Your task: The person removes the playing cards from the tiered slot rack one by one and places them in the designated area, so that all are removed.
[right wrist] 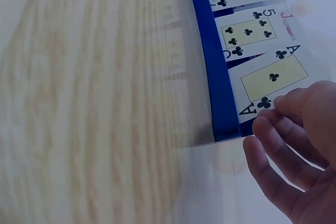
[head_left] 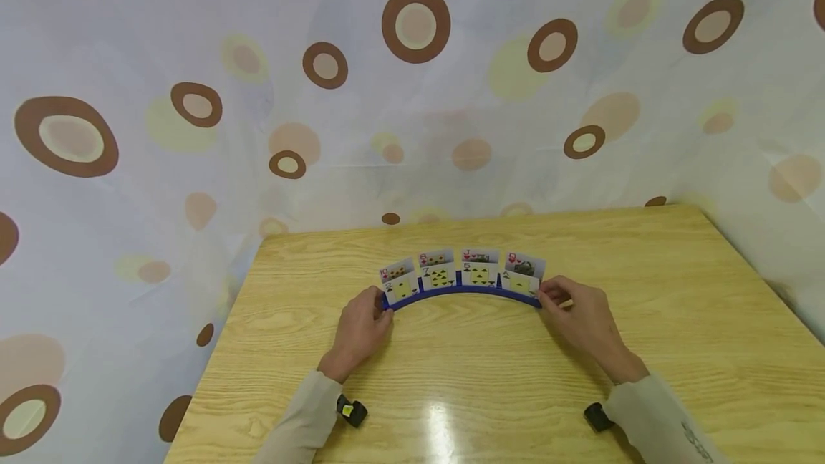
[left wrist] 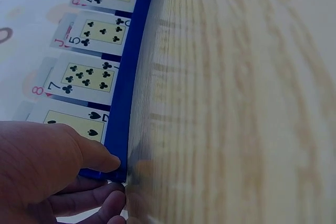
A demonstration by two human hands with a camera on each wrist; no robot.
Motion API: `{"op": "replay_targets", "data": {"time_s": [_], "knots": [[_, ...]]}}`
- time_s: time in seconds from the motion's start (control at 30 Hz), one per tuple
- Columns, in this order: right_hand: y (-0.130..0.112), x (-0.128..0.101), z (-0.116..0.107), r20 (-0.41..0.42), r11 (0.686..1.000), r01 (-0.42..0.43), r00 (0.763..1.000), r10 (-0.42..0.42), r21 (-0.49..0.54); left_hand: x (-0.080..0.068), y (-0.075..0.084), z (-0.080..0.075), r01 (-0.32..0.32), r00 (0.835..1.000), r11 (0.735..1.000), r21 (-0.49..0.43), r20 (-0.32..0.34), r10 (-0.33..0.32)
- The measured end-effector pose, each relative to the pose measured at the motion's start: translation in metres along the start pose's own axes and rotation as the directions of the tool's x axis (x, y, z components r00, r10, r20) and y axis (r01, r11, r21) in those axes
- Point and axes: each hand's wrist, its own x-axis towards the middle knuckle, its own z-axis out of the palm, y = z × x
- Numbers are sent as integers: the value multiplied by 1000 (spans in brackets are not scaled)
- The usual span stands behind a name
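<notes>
"What sort of place is this?"

"A corner of a room, screened like a booth. Home or studio, I can't tell."

"What shows that?"

"The sheet, pale with brown-ringed spots, rises behind the counter and along both sides. It's creased, so it looks more like hung cloth or paper than plaster."

"And the counter?"

"Yellowish wood grain, with a bright glare near the front. Black cameras, one by each sleeve, suggest a recording spot."
</notes>
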Motion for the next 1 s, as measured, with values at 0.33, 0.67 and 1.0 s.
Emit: {"op": "replay_targets", "data": {"time_s": [0.33, 0.67, 1.0], "knots": [[-13, -9, -3, -25, 999, 16, 1000, -15, 34, -1, 1, -2, 5, 1000, 1000, -2, 3, -5], [-33, -21, 7, 148, 985, -80, 987, 57, 154, -1, 0, 0, 20, 1000, 1000, -21, 12, -19], [-46, -33, 17, 355, 965, -147, 933, 62, 217, -1, 0, 0, 26, 1000, 1000, -10, 6, -26]]}}
